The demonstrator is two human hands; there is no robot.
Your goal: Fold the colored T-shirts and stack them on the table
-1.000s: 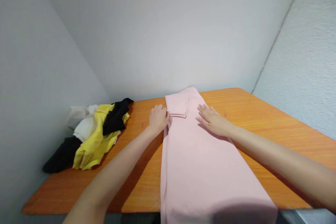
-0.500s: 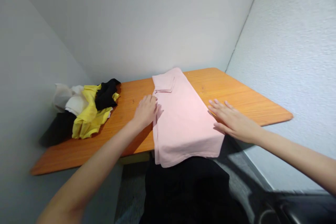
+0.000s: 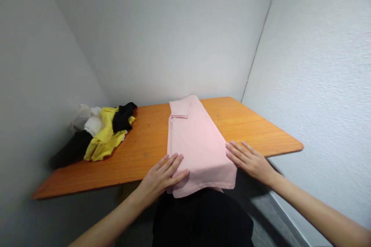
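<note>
A pink T-shirt [image 3: 199, 142], folded lengthwise, lies on the wooden table with its sleeve [image 3: 181, 109] turned in at the far end. Its lower end hangs over the table's front edge. My left hand [image 3: 164, 173] rests with fingers spread on the shirt's near left corner. At the right border of the shirt, my right hand [image 3: 249, 160] lies flat with fingers stretched out, the fingertips touching the fabric. Neither hand grips the cloth.
A heap of clothes, with a yellow garment [image 3: 106, 135], a black one [image 3: 123, 117] and white ones [image 3: 94, 125], sits at the left of the table [image 3: 147, 142]. Grey walls [image 3: 179, 34] stand behind and on both sides. My dark-clothed lap [image 3: 203, 220] is below the front edge.
My left hand has come nearer, from the shirt's left side to its near left corner, and its fingers have spread. My right hand stays by the right border. The view has tilted up.
</note>
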